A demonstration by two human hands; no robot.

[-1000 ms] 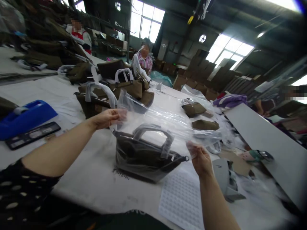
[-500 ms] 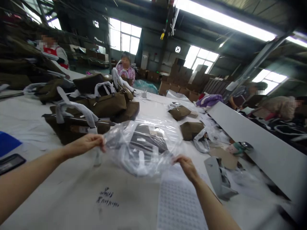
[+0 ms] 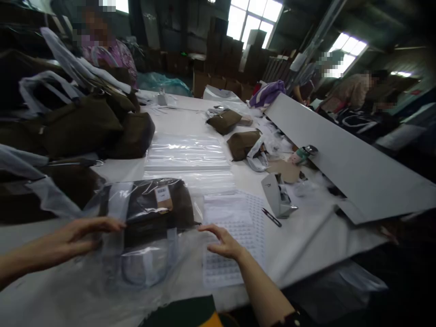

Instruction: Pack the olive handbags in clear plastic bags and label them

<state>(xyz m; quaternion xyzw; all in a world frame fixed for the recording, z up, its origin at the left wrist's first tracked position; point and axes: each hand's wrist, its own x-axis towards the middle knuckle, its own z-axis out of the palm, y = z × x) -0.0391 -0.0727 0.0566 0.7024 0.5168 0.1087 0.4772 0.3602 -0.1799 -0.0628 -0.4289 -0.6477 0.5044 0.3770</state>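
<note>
A dark brown handbag (image 3: 143,222) lies flat on the table inside a clear plastic bag (image 3: 190,254). A white barcode label and a tan tag (image 3: 164,200) show through the plastic, and the wrapped handle (image 3: 146,265) points toward me. My left hand (image 3: 85,234) rests on the left side of the plastic bag, fingers stretched out. At the bag's right edge, my right hand (image 3: 221,240) has its thumb and forefinger apart, above sheets of printed labels (image 3: 235,231). Whether its fingertips touch the plastic I cannot tell.
Flat clear plastic bags (image 3: 187,159) lie stacked beyond. Olive handbags (image 3: 81,122) with wrapped handles crowd the left. Two small brown bags (image 3: 243,143), a grey dispenser (image 3: 277,195), thread snips (image 3: 271,218) and a bottle (image 3: 303,154) are on the right. Other people are farther back.
The bagged handbag has come down flat on the table, nearer and to the left. Both hands have let go of the plastic bag's edges and opened. The view has turned right and down.
</note>
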